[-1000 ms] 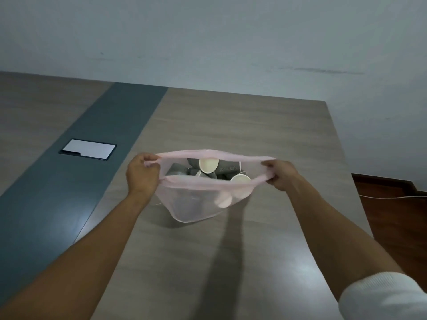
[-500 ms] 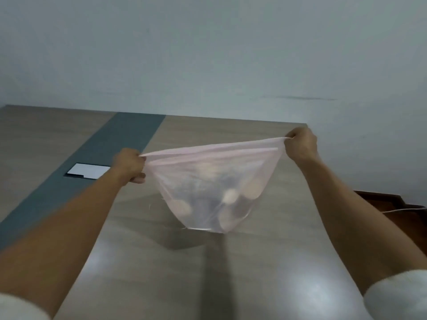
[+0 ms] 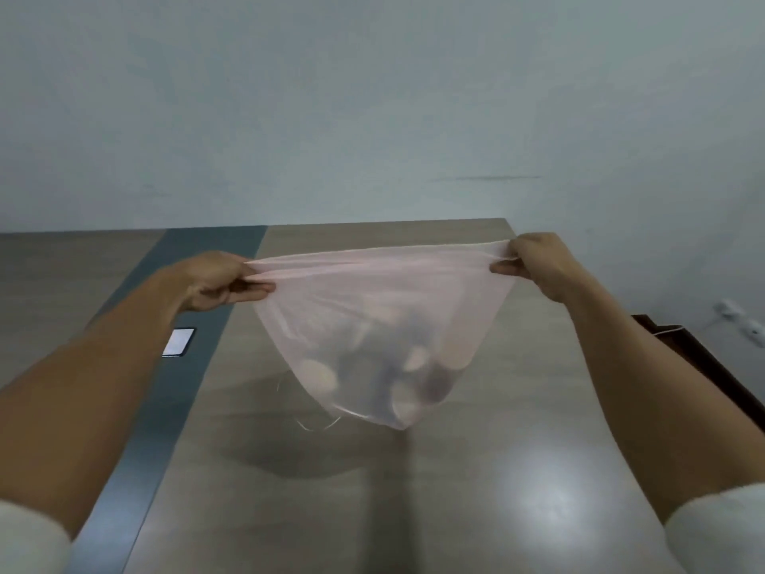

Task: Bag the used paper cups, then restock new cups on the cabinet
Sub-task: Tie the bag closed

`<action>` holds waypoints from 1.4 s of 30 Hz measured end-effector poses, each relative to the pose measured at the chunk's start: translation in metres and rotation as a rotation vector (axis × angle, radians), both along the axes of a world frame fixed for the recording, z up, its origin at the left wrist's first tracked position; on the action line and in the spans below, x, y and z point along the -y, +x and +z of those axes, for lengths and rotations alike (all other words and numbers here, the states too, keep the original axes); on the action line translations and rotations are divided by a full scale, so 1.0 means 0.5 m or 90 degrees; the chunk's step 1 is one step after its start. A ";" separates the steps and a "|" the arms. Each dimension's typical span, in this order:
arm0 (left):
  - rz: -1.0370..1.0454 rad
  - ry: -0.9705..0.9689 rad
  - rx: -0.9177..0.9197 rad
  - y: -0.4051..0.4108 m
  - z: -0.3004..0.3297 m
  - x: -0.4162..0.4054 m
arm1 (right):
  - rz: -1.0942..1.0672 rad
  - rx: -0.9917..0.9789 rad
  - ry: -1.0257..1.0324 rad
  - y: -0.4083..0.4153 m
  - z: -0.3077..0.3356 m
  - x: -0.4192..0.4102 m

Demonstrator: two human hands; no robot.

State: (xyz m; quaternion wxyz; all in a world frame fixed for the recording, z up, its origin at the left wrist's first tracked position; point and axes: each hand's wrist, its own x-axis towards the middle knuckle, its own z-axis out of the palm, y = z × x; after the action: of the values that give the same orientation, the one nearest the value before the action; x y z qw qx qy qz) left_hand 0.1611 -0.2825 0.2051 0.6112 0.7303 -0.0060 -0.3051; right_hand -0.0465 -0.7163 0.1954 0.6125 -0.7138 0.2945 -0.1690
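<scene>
A thin pink plastic bag (image 3: 372,308) hangs above the wooden table (image 3: 496,490), its mouth pulled flat and taut. My left hand (image 3: 219,281) grips the bag's left corner and my right hand (image 3: 534,263) grips the right corner, both at about the same height. Several used paper cups (image 3: 410,379) show as blurred light and dark shapes through the plastic at the bag's bottom. The bag's lowest point hovers just over the tabletop.
A dark grey strip (image 3: 174,366) runs down the table's left half with a white-lidded socket panel (image 3: 179,342) set in it. The table's right edge drops to a dark wooden floor (image 3: 703,366). A pale wall (image 3: 372,97) stands behind, with wall outlets (image 3: 741,321) low right.
The bag went from resting open on the table to lifted clear of it. Both hands pulled apart and rose, drawing the mouth shut into a flat line; the cups slid to the bottom.
</scene>
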 end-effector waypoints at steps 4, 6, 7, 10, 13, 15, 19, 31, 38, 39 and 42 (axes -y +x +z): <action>-0.138 0.009 0.083 -0.025 -0.041 -0.069 | 0.151 -0.116 -0.265 -0.054 -0.055 -0.035; -0.193 0.106 0.197 -0.041 -0.062 -0.090 | 0.102 -0.117 -0.292 -0.072 -0.079 -0.056; -0.177 0.125 0.237 -0.044 -0.073 -0.095 | 0.086 -0.093 -0.265 -0.079 -0.088 -0.066; -0.090 0.093 0.238 -0.052 -0.093 -0.108 | 0.071 -0.057 -0.167 -0.105 -0.100 -0.088; -0.063 0.054 0.197 -0.055 -0.106 -0.129 | 0.082 -0.039 -0.068 -0.125 -0.102 -0.094; -0.040 0.042 0.161 -0.057 -0.117 -0.140 | 0.082 -0.017 -0.002 -0.127 -0.104 -0.102; 0.029 0.027 0.121 -0.067 -0.143 -0.141 | 0.051 0.002 0.081 -0.127 -0.125 -0.111; -0.098 0.303 0.727 -0.195 -0.143 0.063 | 0.074 0.008 0.090 -0.129 -0.144 -0.134; -0.409 0.476 0.664 -0.210 -0.161 0.215 | 0.107 0.000 0.129 -0.143 -0.146 -0.121; -0.407 0.473 0.664 -0.206 -0.160 0.221 | 0.103 -0.009 0.129 -0.146 -0.146 -0.117; -0.403 0.384 0.622 -0.196 -0.159 0.229 | 0.060 -0.061 0.079 -0.150 -0.149 -0.108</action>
State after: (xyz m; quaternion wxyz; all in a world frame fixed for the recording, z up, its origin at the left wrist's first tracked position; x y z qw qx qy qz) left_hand 0.0629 -0.3970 0.1254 0.1873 0.8872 -0.4117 -0.0914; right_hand -0.1216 -0.6623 0.1210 0.6480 -0.6948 0.2994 -0.0872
